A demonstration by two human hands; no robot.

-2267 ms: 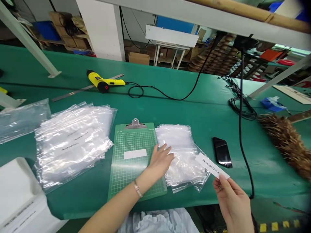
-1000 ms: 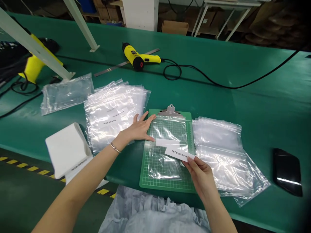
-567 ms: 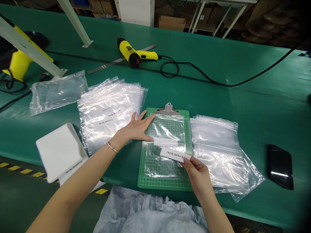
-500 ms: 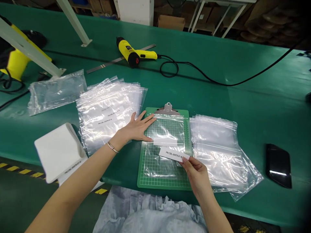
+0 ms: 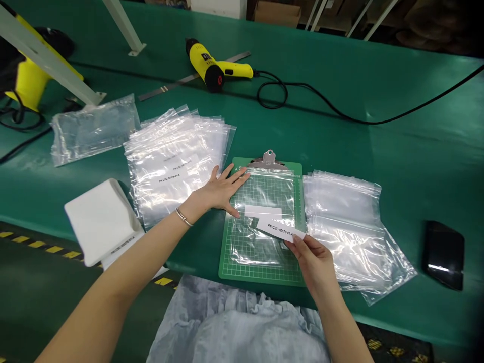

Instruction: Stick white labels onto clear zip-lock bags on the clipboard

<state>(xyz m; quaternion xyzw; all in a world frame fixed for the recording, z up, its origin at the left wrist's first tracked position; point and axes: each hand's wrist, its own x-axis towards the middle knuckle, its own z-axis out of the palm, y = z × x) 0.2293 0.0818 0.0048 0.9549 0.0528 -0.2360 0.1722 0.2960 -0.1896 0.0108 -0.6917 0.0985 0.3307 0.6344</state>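
Right grip [image 5: 315, 259]: pinching printed label [image 5: 278, 228] | left grip [image 5: 220, 194]: spread wide | clipboard [image 5: 260, 274]: bag [image 5: 257, 247] added since earlier

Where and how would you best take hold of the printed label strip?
I'd pinch the printed label by its right end, coming from the right, as the right hand does. It is a thin, flat strip whose right end slants down toward that hand, and a grip there leaves most print uncovered. Its left end overlaps the clear bag, so that side looks more awkward.
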